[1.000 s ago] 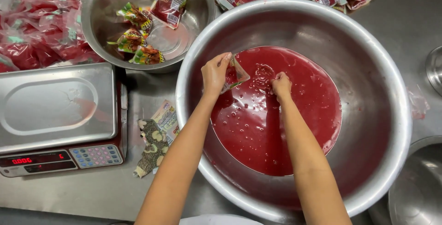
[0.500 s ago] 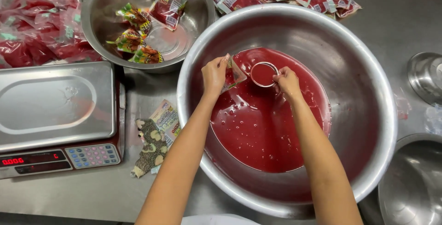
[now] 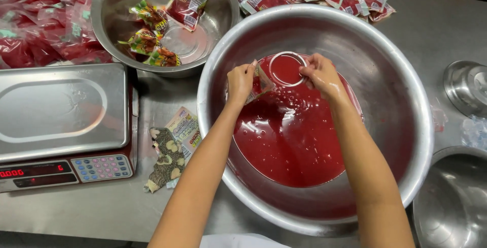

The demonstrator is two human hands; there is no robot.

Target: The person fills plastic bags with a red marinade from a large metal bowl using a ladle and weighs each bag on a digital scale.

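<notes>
One head-worn camera looks steeply down, close over the big steel bowl (image 3: 406, 90).

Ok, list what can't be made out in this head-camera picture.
- Right hand: its fingertips are hidden behind the small cup.
- Sachet in the left hand: mostly covered by the fingers.
- Bottom of the big bowl: hidden under red sauce.
- Lower-right bowl: cut off by the frame edge.

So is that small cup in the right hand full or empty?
Full: the small cup in the right hand holds red sauce up near its rim, held above the big bowl.
</notes>
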